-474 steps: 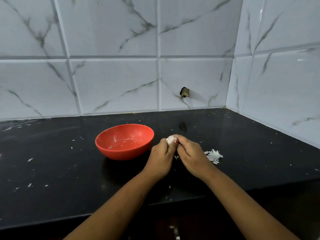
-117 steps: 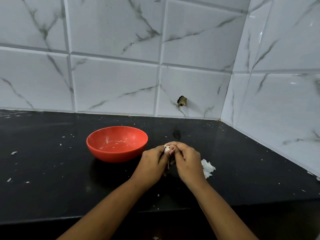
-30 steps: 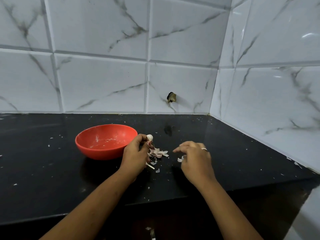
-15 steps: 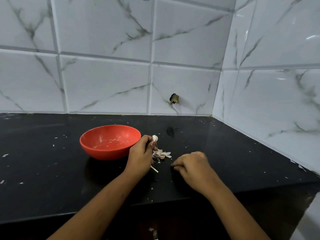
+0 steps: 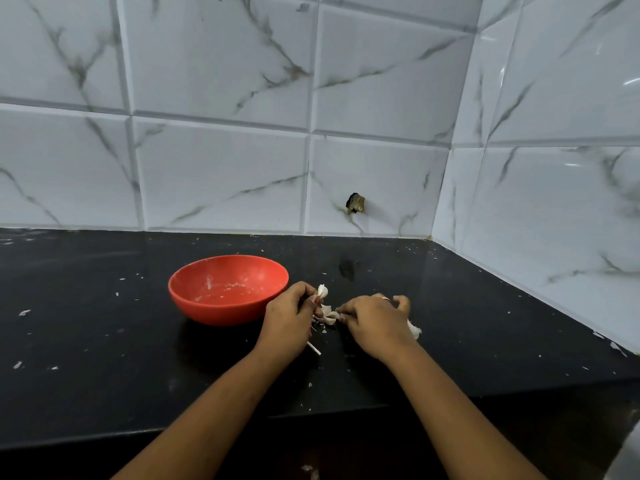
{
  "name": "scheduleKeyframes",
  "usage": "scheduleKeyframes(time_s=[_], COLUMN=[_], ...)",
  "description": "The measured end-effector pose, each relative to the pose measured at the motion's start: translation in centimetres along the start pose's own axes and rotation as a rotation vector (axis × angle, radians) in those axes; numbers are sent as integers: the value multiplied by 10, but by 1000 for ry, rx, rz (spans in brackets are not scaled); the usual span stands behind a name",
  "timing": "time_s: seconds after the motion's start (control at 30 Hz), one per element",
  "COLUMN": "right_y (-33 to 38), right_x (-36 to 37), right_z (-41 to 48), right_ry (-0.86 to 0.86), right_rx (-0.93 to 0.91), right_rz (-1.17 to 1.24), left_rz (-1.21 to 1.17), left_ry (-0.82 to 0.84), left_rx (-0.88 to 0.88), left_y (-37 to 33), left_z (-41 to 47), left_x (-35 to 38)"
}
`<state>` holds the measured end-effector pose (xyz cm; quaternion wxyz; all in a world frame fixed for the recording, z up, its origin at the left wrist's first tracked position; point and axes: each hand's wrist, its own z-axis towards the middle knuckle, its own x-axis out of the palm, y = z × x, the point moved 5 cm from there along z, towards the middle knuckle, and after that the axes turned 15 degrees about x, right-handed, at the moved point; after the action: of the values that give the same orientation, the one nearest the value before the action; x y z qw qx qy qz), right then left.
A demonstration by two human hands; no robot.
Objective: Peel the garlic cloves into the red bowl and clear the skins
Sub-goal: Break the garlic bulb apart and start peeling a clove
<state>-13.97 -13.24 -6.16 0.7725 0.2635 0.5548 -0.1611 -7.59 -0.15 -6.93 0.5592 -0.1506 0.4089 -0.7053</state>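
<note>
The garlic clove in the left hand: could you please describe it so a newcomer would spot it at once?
On the black stone counter, find the round red bowl. Just right of its rim, the left hand pinches a small white garlic clove, raised above the loose papery skins below.

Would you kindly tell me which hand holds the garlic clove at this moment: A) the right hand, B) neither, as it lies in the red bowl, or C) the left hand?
C: the left hand pinches the garlic clove just right of the red bowl; the right hand is at the loose skins.
</note>
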Motion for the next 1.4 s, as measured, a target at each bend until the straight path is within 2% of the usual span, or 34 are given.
scheduleKeyframes(time_s=[0.1, 0.23, 0.33, 0.4, 0.47, 0.53, 0.63, 0.73, 0.93, 1.07, 1.27, 1.4], right_y=[1, -7, -16, -20, -18, -11, 5, 11, 12, 16, 18, 18], right_x=[-6, -10, -21, -27, -30, -30, -19, -12, -14, -12, -13, -15], right_z=[0, -1, -4, -6, -7, -7, -10, -11, -11, -15, -15, -9], right_ry=[-126, -130, -150, -164, -181, -123, 190, 225, 26, 27, -2, -28], right_rx=[-4, 33, 122, 171, 164, 121, 67, 51, -13, -61, -76, -79], right_rz=[-48, -66, -233, -260, -114, 217, 856, 1015, 898, 883, 858, 835], left_rz=[-14, -24, -18, -6, -5, -5, 17, 40, 86, 85, 185, 210], left_ry=[-4, 3, 11, 18, 18, 13, 22, 27, 54, 13, 67, 21], left_rx=[-11, -8, 2, 10, 14, 21, 40, 59, 106, 110, 145, 116], left_y=[0, 0, 0, 1, 1, 2, 1, 0, -5, -6, -2, 0], left_z=[-1, -1, 0, 0, 0, 1, 1, 2, 2, 3, 2, 4], left_x=[0, 0, 0, 0, 0, 0, 0, 0, 2, -2, 2, 0])
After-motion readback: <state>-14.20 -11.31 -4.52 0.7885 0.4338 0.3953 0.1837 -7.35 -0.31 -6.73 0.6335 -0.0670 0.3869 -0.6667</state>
